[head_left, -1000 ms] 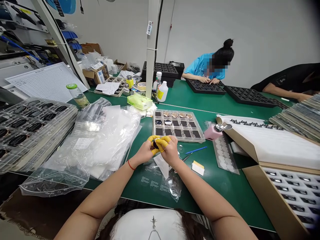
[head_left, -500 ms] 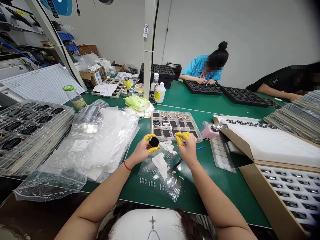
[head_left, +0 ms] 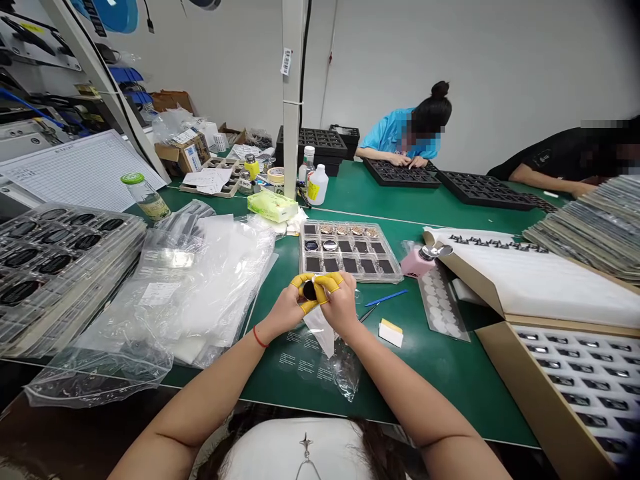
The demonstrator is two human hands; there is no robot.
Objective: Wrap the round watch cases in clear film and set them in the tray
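Pale wall (head_left: 450, 47) behind, green surface (head_left: 425, 387); person in blue (head_left: 385, 133) and person in black (head_left: 555, 157) at far edge. Stacked clear trays (head_left: 53, 263) on left side, open carton (head_left: 525, 390) at right. Left hand (head_left: 287, 307) grips round black disc (head_left: 309, 291) above surface, toward near edge, before compartment tray (head_left: 390, 249); right hand (head_left: 341, 300) has fingertips pinched together at disc.

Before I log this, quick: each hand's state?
Left hand: closed, holding a round black-faced disc.
Right hand: closed, apparently pinching a small white scrap against the disc.
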